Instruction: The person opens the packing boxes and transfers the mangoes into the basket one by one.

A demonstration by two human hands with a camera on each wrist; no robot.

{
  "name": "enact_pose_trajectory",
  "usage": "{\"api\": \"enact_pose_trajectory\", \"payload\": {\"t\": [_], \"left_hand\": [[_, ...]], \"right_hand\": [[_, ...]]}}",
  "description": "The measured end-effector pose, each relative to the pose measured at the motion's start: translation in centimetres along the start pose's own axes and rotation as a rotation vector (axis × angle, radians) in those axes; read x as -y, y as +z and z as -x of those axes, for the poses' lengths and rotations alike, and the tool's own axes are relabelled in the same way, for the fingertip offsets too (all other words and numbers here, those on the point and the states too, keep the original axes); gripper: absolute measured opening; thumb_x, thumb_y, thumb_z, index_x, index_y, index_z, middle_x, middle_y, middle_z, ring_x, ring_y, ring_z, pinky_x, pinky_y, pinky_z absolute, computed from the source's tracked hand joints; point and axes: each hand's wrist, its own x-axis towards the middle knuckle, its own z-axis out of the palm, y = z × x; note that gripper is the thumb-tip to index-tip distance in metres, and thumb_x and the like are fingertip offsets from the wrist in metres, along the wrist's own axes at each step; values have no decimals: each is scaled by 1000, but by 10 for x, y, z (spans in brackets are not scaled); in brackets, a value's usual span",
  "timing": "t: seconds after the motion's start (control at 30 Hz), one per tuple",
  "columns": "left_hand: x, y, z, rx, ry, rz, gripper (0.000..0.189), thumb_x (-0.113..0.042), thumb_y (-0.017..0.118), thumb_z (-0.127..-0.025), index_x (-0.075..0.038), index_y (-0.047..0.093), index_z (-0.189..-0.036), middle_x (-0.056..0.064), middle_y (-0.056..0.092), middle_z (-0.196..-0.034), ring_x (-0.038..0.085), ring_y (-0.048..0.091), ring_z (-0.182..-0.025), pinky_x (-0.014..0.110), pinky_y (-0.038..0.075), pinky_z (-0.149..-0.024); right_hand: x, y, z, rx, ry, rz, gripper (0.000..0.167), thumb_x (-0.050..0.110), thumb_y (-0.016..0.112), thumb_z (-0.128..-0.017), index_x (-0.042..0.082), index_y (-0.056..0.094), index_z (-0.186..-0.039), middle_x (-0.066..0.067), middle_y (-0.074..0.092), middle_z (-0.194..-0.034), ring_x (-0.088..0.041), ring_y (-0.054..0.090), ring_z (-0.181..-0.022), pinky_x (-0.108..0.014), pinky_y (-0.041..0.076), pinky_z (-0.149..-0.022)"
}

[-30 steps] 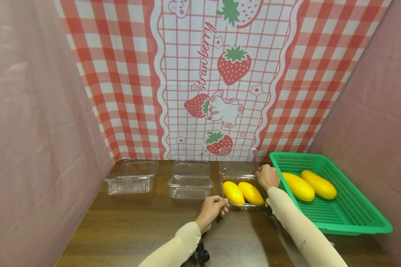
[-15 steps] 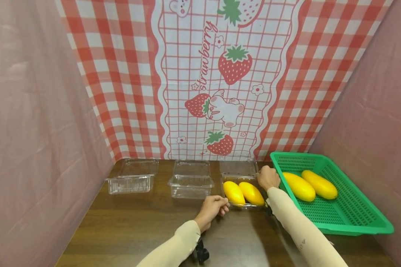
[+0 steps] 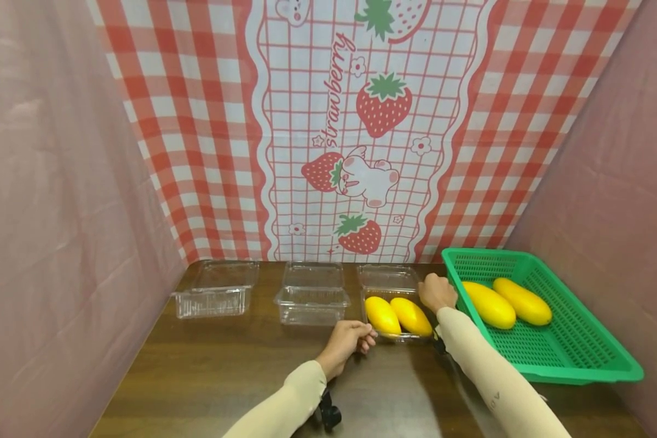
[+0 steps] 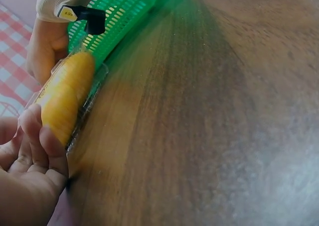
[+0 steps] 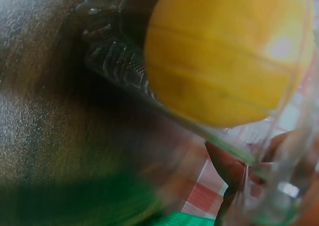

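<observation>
In the head view, two yellow mangoes (image 3: 383,316) lie side by side in a clear plastic clamshell container (image 3: 402,337). Its lid (image 3: 389,278) leans back, away from me. My left hand (image 3: 346,345) pinches the container's near left corner; curled fingers (image 4: 37,141) show beside a mango (image 4: 62,101) in the left wrist view. At the far right corner, near the hinge, my right hand (image 3: 438,292) grips the container's edge. The right wrist view shows my right fingers (image 5: 227,164) at the clear rim below a mango (image 5: 224,56), partly blurred.
To the right, a green plastic basket (image 3: 580,376) holds two more mangoes (image 3: 521,302). Two other clear containers stand with raised lids, one in the middle (image 3: 312,310) and one at the left (image 3: 213,302). A checked strawberry cloth (image 3: 383,182) hangs behind the wooden table (image 3: 224,371).
The lid of the container with the mangoes has tipped further back and now sits lower. Both hands stay at its corners, nearly still.
</observation>
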Motion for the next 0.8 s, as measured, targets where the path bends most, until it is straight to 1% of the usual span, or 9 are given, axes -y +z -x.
{"api": "enact_pose_trajectory", "payload": {"t": [0.23, 0.3, 0.37, 0.47, 0.53, 0.57, 0.63, 0.73, 0.8], "left_hand": [[1, 0, -1, 23, 21, 15, 28, -11, 59, -104, 13, 72, -99, 3, 65, -72, 7, 55, -60, 20, 49, -55], [1, 0, -1, 15, 23, 11, 28, -12, 60, -104, 12, 73, -100, 2, 65, -72, 8, 55, -60, 20, 49, -56], [1, 0, 0, 2, 19, 12, 27, -12, 61, -103, 12, 73, -100, 2, 65, -72, 8, 55, -60, 20, 49, -55], [2, 1, 1, -13, 18, 12, 28, -13, 63, -102, 12, 73, -101, 2, 65, -72, 8, 54, -60, 20, 48, -55], [3, 1, 1, -20, 20, 18, 28, -13, 63, -102, 13, 72, -101, 2, 65, -72, 8, 54, -60, 20, 48, -55], [4, 1, 2, -20, 22, 17, 28, -13, 63, -102, 13, 72, -101, 2, 65, -72, 8, 54, -60, 20, 48, -55], [5, 1, 2, -17, 21, 21, 28, -13, 63, -102, 13, 72, -101, 2, 65, -72, 7, 54, -60, 19, 48, -55], [5, 0, 2, -16, 11, 34, 28, -13, 63, -102, 13, 71, -100, 2, 65, -71, 7, 54, -59, 19, 48, -54], [5, 1, 1, -18, 8, 41, 28, -14, 63, -102, 13, 71, -99, 2, 64, -71, 7, 53, -58, 19, 48, -54]], "right_hand": [[1, -3, 0, -27, -13, 9, 35, 22, 56, -101, -8, 67, -86, -36, 67, -97, -49, 64, -78, -59, 54, -64], [2, -3, 0, -50, -18, 6, 36, 23, 57, -100, -5, 67, -82, -35, 67, -96, -49, 65, -77, -59, 53, -63], [5, -3, 2, -73, -35, 2, 36, 23, 56, -99, -1, 64, -73, -33, 68, -92, -48, 65, -76, -59, 53, -62], [9, -5, 6, -109, -76, -6, 39, 21, 57, -97, 7, 54, -60, -24, 67, -81, -44, 64, -71, -58, 51, -60], [12, -7, 9, -121, -102, -9, 41, 20, 57, -96, 10, 50, -58, -19, 63, -75, -40, 62, -69, -55, 50, -59], [13, -8, 11, -129, -113, -10, 40, 20, 58, -96, 10, 50, -58, -17, 62, -73, -38, 61, -68, -54, 50, -59], [15, -9, 15, -140, -141, -12, 32, 19, 60, -95, 8, 60, -66, -16, 64, -76, -36, 62, -69, -53, 51, -61], [19, -13, 23, -119, -180, -17, 19, 19, 66, -94, 2, 74, -90, -18, 71, -90, -36, 66, -77, -55, 55, -69], [22, -17, 28, -98, -214, -19, 24, 19, 70, -93, -1, 75, -105, -20, 73, -101, -38, 68, -84, -56, 57, -74]]}}
